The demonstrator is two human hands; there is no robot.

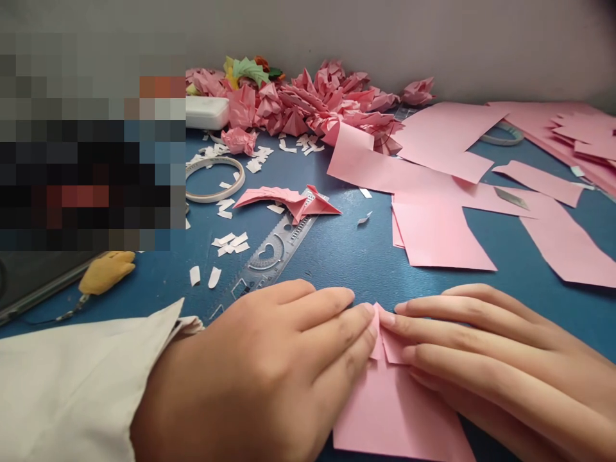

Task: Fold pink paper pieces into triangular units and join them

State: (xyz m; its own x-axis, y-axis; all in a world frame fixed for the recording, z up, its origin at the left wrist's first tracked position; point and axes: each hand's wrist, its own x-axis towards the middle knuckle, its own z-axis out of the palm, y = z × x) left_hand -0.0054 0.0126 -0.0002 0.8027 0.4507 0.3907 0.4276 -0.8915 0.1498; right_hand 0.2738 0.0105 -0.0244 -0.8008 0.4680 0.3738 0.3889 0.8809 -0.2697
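A pink sheet of paper (375, 410) lies on the blue table just in front of me, its top corners folded in to a narrow point. My left hand (269, 366) comes from a pale sleeve; its fingers are pressed together on the left fold near the tip, and its thumb is hidden. Across from it, my right hand (500, 359) rests with fingers stretched out and slightly apart, fingertips touching the tip and the right flap. Beyond the left hand lies a clear plastic ruler (269, 250), with a folded pink paper piece (293, 202) across its far end.
Pink paper sheets (443, 240) spread over the right, with a small blade-like strip (511, 198) on them. Many folded pink pieces (308, 102) heap at the back wall. Left are a tape roll (235, 186), white paper scraps (231, 242), a white case (206, 112) and a yellow charm (108, 273).
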